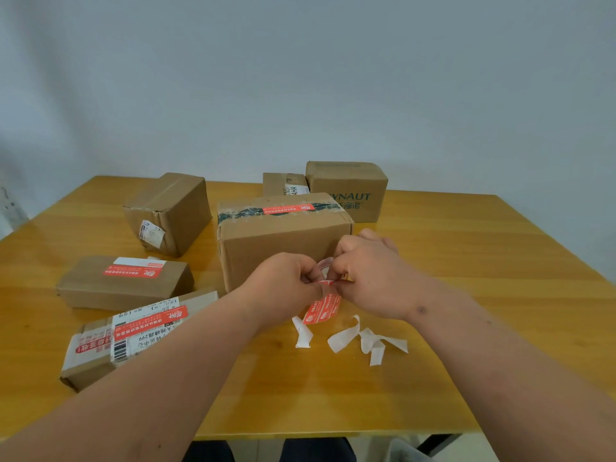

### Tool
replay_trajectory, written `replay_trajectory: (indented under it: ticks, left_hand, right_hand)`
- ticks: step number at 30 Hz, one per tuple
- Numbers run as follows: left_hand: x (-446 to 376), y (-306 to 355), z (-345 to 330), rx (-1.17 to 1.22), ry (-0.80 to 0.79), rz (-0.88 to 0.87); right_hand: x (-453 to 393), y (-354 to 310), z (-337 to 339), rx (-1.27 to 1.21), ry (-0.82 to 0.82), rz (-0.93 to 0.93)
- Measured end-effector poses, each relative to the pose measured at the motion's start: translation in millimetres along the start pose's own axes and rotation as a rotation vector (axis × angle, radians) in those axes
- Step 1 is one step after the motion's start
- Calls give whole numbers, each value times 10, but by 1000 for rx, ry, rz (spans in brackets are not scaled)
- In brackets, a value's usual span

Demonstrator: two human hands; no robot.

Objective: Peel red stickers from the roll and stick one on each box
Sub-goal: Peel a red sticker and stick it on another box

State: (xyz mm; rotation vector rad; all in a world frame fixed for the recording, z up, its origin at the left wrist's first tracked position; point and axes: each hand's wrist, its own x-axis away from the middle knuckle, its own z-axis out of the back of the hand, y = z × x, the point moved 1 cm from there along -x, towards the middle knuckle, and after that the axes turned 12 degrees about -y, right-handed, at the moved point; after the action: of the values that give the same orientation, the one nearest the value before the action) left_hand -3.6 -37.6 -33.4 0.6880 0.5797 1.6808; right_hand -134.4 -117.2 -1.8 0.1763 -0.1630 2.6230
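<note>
Three of the six brown cardboard boxes on the yellow wooden desk (466,261) already carry a red printed sticker. One sticker lies along the taped top of the large brown carton (283,241) just beyond the fingers. One lies on the flat brown parcel (123,285) well to the left of the fingers. One lies across the white shipping label of the low flat box (110,348) near the left forearm.

No red sticker can be seen on the tilted brown box (173,211) at the far left, on the small brown box (280,183) behind the carton, or on the green-lettered brown box (350,188) at the far right. By this count the task is judged about half done.

The left hand (283,281) and the right hand (370,275) are held close together just in front of the large carton. The fingers (325,288) of both are curled and pinched on the small roll of red stickers (325,265), which is mostly hidden between them. A red strip (321,310) hangs below the fingers and appears to be partly peeled, though it cannot be told whether it is free of its backing. Curled white backing strips (366,338) lie on the desk just below the fingers.
</note>
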Motion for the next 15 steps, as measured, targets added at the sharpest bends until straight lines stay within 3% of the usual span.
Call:
replay_trajectory:
  ticks: [15]
  left_hand:
    - [19, 22, 19, -57, 67, -34]
  right_hand:
    - [-54, -12, -4, -24, 23, 45]
